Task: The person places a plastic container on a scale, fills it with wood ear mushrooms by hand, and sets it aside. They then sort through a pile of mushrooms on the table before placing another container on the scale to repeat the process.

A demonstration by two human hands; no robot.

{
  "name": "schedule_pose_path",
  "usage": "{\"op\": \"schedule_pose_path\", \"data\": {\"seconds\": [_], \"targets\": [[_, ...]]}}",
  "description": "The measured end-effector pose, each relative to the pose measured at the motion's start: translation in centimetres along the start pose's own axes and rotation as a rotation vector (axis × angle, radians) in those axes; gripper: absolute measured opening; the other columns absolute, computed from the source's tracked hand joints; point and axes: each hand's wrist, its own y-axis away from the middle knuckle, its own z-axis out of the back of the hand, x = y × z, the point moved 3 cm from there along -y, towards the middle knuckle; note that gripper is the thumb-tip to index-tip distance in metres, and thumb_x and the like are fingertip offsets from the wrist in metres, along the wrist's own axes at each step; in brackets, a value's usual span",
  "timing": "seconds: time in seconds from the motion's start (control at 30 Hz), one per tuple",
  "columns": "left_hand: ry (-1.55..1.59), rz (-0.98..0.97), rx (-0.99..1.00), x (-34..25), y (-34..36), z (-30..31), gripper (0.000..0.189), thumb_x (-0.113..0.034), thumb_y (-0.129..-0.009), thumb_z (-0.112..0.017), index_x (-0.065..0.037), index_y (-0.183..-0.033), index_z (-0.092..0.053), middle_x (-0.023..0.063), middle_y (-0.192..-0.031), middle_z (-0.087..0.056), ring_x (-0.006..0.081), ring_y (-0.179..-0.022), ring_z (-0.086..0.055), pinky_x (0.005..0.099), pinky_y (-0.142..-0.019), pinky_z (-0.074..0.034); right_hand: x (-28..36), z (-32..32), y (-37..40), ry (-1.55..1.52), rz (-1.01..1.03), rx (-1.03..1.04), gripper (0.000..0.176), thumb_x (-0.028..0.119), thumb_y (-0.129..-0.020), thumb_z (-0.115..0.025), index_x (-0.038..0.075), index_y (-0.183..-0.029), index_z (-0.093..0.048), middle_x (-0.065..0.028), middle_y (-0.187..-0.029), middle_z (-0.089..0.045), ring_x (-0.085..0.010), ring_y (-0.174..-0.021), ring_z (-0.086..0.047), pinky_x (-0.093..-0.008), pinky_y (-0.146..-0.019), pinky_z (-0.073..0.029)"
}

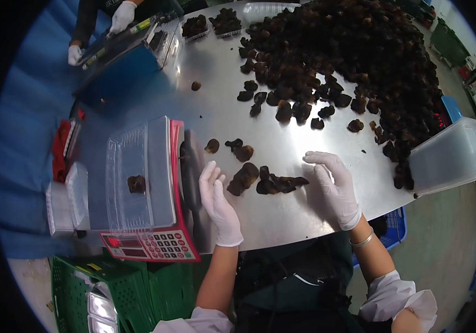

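Observation:
My left hand, in a white glove, holds nothing; its fingers are stretched up beside the scale's right edge. Just right of it lie a brown piece and a dark, ragged clump, which look like wood ear mushrooms. My right hand, also gloved, is open with its fingers pointing left, apart from that clump. Left of my left hand stands a red-framed scale with a keypad. On it sits a clear plastic tray with one brown mushroom piece inside.
A large heap of dark mushrooms covers the far right of the metal table. A translucent tub stands at the right edge. Filled trays sit at the back. Another person's gloved hand is at the far-left scale. Green crates stand below left.

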Motion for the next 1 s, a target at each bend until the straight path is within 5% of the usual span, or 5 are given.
{"op": "schedule_pose_path", "data": {"seconds": [0.43, 0.6, 0.67, 0.8, 1.0], "targets": [[0.046, 0.071, -0.002, -0.4, -0.2, -0.2, 0.038, -0.012, -0.102, -0.043, 0.002, -0.137, -0.052, 0.0106, -0.14, -0.052, 0.0212, -0.129, -0.048, 0.0373, -0.112, -0.037, 3.0, -4.2, -2.2, 0.242, 0.192, 0.123, 0.017, 0.013, -0.088, -0.069, 0.008, -0.104, -0.07, -0.008, -0.096, -0.069, -0.0279, -0.095, -0.063, -0.0399, -0.091, -0.046], [-0.055, 0.038, 0.039, -0.3, -0.1, -0.6, 0.036, -0.005, -0.099, -0.051, -0.001, -0.134, -0.056, 0.009, -0.136, -0.055, 0.0204, -0.125, -0.052, 0.0355, -0.11, -0.039, 2.6, -8.6, -4.7, 0.774, 0.053, 0.574, 0.031, 0.026, -0.083, -0.073, 0.009, -0.108, -0.069, -0.0101, -0.098, -0.07, -0.0276, -0.093, -0.063, -0.0398, -0.086, -0.047], [-0.218, -0.063, 0.152, -0.2, -0.1, -0.8, 0.034, 0.002, -0.091, -0.06, -0.004, -0.125, -0.062, 0.0096, -0.126, -0.06, 0.0231, -0.123, -0.055, 0.0359, -0.107, -0.042, 2.2, -8.5, -6.3, 0.738, 0.106, 0.591, 0.028, 0.021, -0.083, -0.07, 0.007, -0.108, -0.069, -0.011, -0.096, -0.071, -0.0268, -0.089, -0.066, -0.0385, -0.084, -0.05], [-0.669, -0.339, 0.33, -1.1, 0.7, -2.3, 0.034, 0.001, -0.082, -0.068, -0.008, -0.114, -0.068, 0.0108, -0.119, -0.063, 0.0302, -0.116, -0.057, 0.0397, -0.099, -0.047, 1.0, -7.1, -9.1, 0.023, -0.325, 0.561, 0.023, 0.011, -0.093, -0.056, 0.005, -0.112, -0.066, -0.0025, -0.091, -0.067, -0.0106, -0.081, -0.062, -0.0288, -0.075, -0.053], [-0.343, -0.141, 0.202, -1.0, 0.8, -1.6, 0.024, 0.003, -0.085, -0.066, -0.007, -0.106, -0.072, 0.0073, -0.111, -0.069, 0.0241, -0.102, -0.063, 0.0336, -0.084, -0.05, 0.0, -7.9, -11.1, -0.096, -0.438, 0.517, 0.027, 0.01, -0.097, -0.047, 0.006, -0.118, -0.063, 0.001, -0.099, -0.063, -0.0075, -0.085, -0.06, -0.0245, -0.07, -0.051]]}}
